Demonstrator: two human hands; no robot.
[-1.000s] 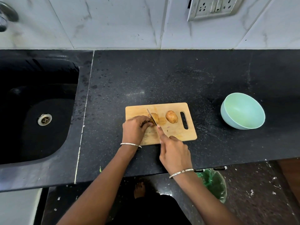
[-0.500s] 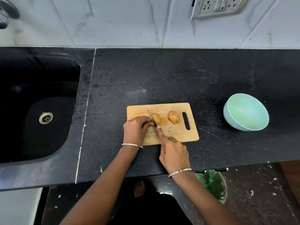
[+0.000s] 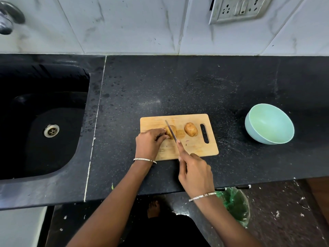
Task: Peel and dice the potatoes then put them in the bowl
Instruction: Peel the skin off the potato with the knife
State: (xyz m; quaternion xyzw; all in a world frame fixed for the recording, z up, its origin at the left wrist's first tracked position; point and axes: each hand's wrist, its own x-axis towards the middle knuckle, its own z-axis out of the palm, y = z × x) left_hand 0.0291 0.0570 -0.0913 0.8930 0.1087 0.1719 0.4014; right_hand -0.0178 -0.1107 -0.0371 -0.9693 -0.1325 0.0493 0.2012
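We're shifting the knife (image 3: 169, 126) further onto the potato (image 3: 174, 130) on the cutting board (image 3: 195, 148) now, left grip (image 3: 148, 143) pinching the potato's end, right grip (image 3: 195, 172) wrapped round the knife handle, so we're barely starting, bowl (image 3: 254, 136) sitting empty off right.

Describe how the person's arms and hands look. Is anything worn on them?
Both forearms are bare, and no sleeves show. The left hand and the right hand wear no gloves. Each wrist carries one thin, silver-coloured bangle: the left bangle and the right bangle. I can see no rings.
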